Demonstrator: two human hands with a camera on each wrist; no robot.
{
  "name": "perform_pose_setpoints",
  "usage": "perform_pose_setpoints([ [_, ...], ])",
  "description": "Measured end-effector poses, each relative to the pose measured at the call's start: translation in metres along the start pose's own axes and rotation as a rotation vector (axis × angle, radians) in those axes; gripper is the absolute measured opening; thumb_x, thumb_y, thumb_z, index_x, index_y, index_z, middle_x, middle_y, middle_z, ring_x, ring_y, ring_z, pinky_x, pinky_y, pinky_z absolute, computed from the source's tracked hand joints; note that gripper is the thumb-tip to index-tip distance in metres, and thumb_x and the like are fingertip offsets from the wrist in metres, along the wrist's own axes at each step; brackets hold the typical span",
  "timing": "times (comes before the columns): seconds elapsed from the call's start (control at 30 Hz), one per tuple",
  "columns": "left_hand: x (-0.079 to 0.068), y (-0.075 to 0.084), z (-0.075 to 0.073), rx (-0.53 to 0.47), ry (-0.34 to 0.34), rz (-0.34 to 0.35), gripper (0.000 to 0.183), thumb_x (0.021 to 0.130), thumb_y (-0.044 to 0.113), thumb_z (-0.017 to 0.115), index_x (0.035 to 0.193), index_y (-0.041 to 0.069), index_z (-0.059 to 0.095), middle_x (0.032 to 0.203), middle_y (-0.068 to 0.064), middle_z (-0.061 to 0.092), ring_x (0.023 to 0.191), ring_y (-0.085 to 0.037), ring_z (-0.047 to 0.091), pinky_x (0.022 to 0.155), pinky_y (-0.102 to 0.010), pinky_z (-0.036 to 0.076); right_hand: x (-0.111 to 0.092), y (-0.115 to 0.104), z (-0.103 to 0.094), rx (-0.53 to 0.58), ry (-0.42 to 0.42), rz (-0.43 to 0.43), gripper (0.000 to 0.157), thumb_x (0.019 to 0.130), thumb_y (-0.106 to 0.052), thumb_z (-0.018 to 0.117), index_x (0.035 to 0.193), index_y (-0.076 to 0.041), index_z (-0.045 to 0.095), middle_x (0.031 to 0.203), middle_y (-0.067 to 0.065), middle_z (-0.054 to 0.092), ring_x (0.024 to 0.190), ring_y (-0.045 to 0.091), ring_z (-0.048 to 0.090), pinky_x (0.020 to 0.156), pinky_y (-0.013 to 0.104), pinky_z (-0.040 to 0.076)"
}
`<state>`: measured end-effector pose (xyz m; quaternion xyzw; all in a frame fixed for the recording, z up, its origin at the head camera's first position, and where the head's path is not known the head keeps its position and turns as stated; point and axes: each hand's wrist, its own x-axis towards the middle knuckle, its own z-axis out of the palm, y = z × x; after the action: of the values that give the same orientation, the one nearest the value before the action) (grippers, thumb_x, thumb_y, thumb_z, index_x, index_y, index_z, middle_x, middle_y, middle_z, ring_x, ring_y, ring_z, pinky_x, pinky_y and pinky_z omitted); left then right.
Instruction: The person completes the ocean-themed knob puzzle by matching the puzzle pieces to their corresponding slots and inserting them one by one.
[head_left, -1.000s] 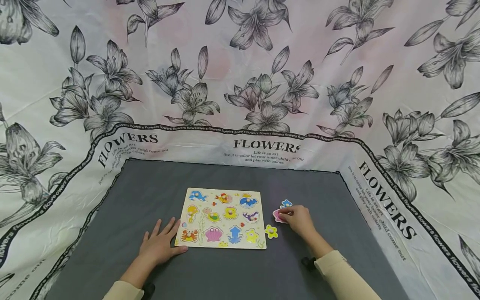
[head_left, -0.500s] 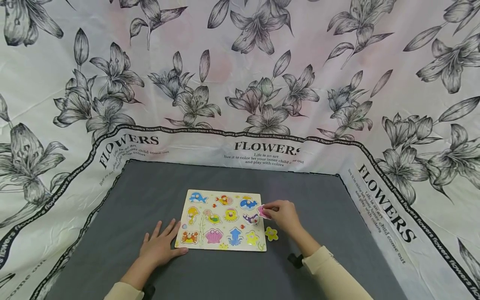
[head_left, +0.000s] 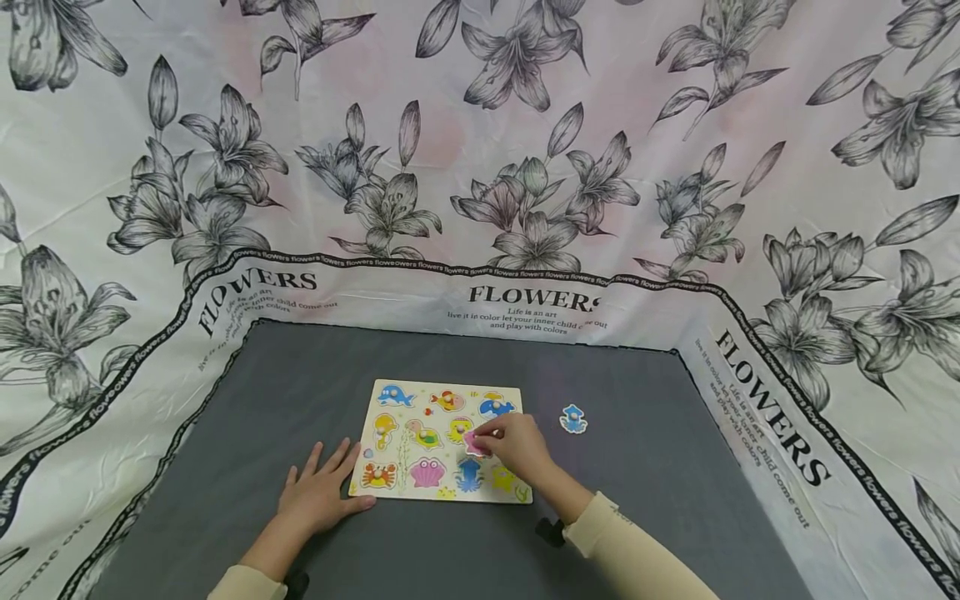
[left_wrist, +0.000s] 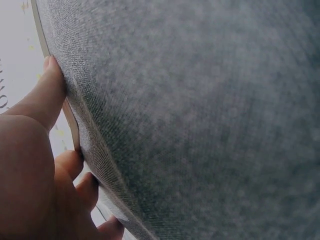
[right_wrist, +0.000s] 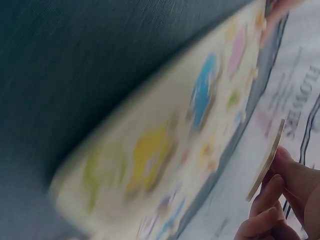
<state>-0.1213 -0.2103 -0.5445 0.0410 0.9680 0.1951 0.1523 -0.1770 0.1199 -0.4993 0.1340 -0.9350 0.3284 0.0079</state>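
Note:
A pale wooden puzzle board (head_left: 422, 392) with colourful sea-animal shapes lies on the dark table. My left hand (head_left: 315, 492) rests with fingers spread at its left edge, thumb by the near corner. My right hand (head_left: 521, 450) pinches a pink puzzle piece (head_left: 474, 444) between thumb and fingers, over the right part of the board. In the right wrist view, this piece (right_wrist: 266, 162) shows edge-on, above the board. Below it lie a blue squid shape (head_left: 469, 475) and, further left, a pink shell shape (head_left: 427, 472). The yellow star shape is partly behind my hand.
A loose blue squid puzzle piece (head_left: 573, 419) lies on the table right of the board. Grey cloth (head_left: 322, 379) covers the table. A floral curtain (head_left: 517, 208) surrounds its back and sides.
My right hand has carried the pink piece left from the table to over the board. The blue piece is now uncovered; the loose yellow star is hidden behind the arm. My left hand stays.

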Motion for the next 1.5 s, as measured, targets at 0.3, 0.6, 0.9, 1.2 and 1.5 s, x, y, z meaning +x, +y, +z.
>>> perform_pose_setpoints([
  [0.3,-0.003,-0.001,-0.002,-0.004,0.007,0.002,0.106,0.078,0.075,0.067,0.161,0.021,0.029,0.168,-0.009,0.022,0.154,-0.048,0.006,0.113,-0.079,0.006,0.001,-0.035,0.053,-0.023,-0.14,-0.093,0.011,0.087,-0.026,0.081,0.092,-0.017,0.084,0.084,-0.008,0.075,0.063,0.0,0.053,0.054,0.018,0.044],
  [0.6,0.001,0.0,-0.002,0.004,0.014,0.006,0.105,0.078,0.074,0.068,0.161,0.022,0.03,0.168,-0.008,0.024,0.154,-0.047,0.007,0.113,-0.079,0.006,0.008,-0.039,0.077,-0.1,-0.208,-0.077,0.009,0.089,-0.028,0.079,0.091,-0.02,0.083,0.077,-0.014,0.072,0.064,0.0,0.052,0.069,0.024,0.049],
  [0.9,0.004,0.0,-0.002,0.016,0.011,-0.002,0.106,0.077,0.074,0.069,0.161,0.021,0.031,0.168,-0.009,0.024,0.154,-0.048,0.007,0.114,-0.078,0.006,0.013,-0.032,0.073,-0.006,-0.252,-0.07,0.015,0.088,-0.024,0.081,0.101,-0.016,0.081,0.086,-0.01,0.07,0.07,0.002,0.054,0.062,0.019,0.048],
  [1.2,0.002,-0.004,0.004,0.011,-0.008,-0.008,0.108,0.076,0.078,0.066,0.161,0.022,0.03,0.168,-0.008,0.023,0.154,-0.047,0.005,0.113,-0.079,0.005,0.01,0.001,0.015,0.129,-0.042,-0.062,0.021,0.088,-0.019,0.08,0.108,-0.011,0.08,0.107,0.0,0.076,0.084,0.012,0.067,0.063,0.022,0.053],
  [1.5,0.002,-0.003,0.003,0.009,-0.015,0.003,0.109,0.076,0.079,0.064,0.161,0.022,0.029,0.168,-0.009,0.022,0.154,-0.049,0.005,0.112,-0.08,0.005,0.005,0.046,-0.035,0.133,0.13,0.043,0.019,0.085,-0.015,0.082,0.104,-0.013,0.08,0.097,0.001,0.077,0.075,0.015,0.07,0.06,0.026,0.055],
])
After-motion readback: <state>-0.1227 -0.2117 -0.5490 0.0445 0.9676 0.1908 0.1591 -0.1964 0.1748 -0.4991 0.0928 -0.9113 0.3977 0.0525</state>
